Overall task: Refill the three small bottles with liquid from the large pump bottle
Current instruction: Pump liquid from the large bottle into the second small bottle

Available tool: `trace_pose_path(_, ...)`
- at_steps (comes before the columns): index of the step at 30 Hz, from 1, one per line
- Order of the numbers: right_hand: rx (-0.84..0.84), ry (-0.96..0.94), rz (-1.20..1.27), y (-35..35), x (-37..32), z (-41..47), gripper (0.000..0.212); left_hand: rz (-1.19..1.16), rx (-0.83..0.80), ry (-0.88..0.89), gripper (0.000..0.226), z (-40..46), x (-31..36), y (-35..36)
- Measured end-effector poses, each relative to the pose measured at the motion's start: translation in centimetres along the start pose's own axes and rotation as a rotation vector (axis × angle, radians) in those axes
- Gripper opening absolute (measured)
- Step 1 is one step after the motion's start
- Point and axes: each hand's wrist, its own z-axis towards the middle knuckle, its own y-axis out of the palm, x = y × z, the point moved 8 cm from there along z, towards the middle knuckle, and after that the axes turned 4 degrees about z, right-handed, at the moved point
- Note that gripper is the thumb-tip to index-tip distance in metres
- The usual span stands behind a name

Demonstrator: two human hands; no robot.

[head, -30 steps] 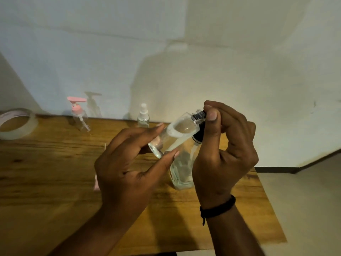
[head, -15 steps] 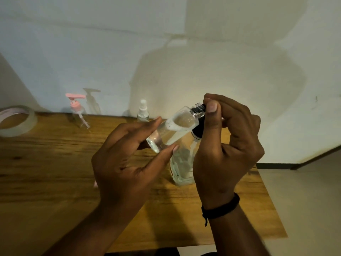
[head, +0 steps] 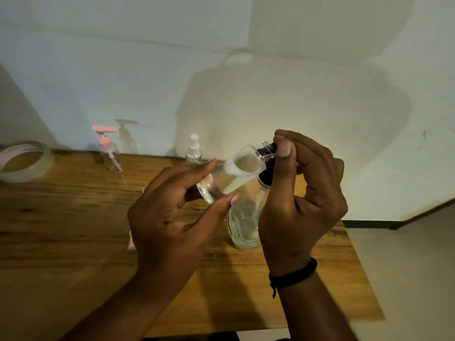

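Now both hands hold one small clear bottle (head: pixel 231 175) tilted.
Left hand (head: pixel 172 217) pinches its base; right hand (head: pixel 302 200) fingertips grip its black cap (head: pixel 267 150), above the large bottle (head: pixel 242 225).

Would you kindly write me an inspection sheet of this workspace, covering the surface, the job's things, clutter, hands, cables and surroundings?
Surface: wooden table, against the wall.
Job's things: small clear bottle held tilted in the air, part filled with clear liquid; large clear bottle upright on the table behind the hands; pink pump bottle and white spray bottle upright at the table's far edge.
Clutter: tape roll at far left.
Hands: left hand holds the small bottle's base; right hand pinches its dark cap.
Cables: nothing seen.
Surroundings: pale wall, dark skirting, light floor at right.
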Motion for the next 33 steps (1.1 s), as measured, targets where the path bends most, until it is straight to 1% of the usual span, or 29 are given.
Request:
trace_pose_path(15, -0.004, -0.023, -0.020, 0.18, -0.07, -0.02, 0.011, -0.025, 0.000, -0.032, 0.045, -0.14, -0.19, 0.01)
trace_pose_path(21, -0.002, -0.018, -0.013, -0.13, -0.16, 0.17, 0.012, 0.020, 0.000, 0.014, 0.044, 0.14, 0.41, -0.11)
trace_pose_path(26, -0.003, -0.013, -0.003, 0.29, 0.15, -0.11, 0.012, -0.004, 0.003, -0.024, 0.044, -0.07, -0.17, -0.06)
trace_pose_path(33, 0.007, -0.011, -0.007, -0.10, 0.03, 0.10, 0.012, 0.011, -0.002, 0.010, 0.045, 0.11, 0.43, -0.05)
